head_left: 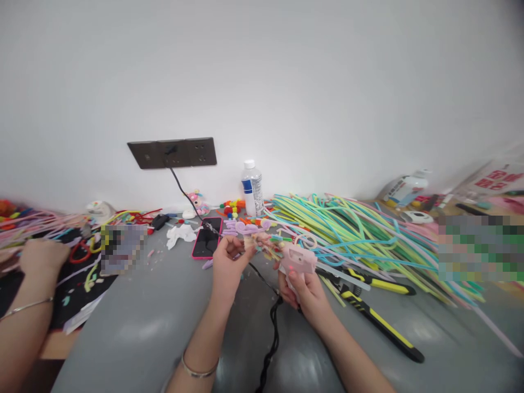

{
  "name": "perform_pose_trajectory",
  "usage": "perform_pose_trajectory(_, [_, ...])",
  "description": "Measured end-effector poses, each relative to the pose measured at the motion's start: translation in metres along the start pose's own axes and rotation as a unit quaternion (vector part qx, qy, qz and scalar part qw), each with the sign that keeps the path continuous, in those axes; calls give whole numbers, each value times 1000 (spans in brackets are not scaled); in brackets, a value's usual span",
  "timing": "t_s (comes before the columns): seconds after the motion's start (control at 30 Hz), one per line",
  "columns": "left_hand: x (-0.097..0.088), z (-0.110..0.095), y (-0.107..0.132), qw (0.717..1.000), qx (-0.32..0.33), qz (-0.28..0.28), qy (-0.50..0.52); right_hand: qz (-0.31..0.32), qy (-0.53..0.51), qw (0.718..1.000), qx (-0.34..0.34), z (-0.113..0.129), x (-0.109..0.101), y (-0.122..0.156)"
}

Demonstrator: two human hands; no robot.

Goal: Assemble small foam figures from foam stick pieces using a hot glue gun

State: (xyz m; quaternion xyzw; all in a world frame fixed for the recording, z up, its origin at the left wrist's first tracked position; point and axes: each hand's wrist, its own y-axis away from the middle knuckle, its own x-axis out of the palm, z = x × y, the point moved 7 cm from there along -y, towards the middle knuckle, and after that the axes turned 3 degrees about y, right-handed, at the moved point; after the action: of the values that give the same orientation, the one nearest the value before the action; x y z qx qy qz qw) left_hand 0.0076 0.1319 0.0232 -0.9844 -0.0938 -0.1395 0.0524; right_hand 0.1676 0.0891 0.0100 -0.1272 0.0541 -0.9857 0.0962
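Far left, another person's hand (43, 256) on dark clutter. On the worktop (155, 322), one pink-cased phone (207, 237). Left hand (227, 265) pinched shut on a purple pipe-cleaner piece (245, 228). Behind, one capped bottle (252, 188), contents unclear. Right hand (305, 292) wrapped around one pink glue gun (298, 259), just beside that piece. Rightward, two yellow-handled cutters (380, 322) by heaped stems (360, 229).

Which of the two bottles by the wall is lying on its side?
The white bottle at the far right, behind the coloured tubes. The blue-labelled bottle near the middle stands upright.
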Motion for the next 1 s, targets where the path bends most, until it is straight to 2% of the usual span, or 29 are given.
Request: perform_pose_trajectory(1.0, [-6, 1, 0, 999, 9, -17, 32, -11, 10, 1000, -8, -1, -3, 0])
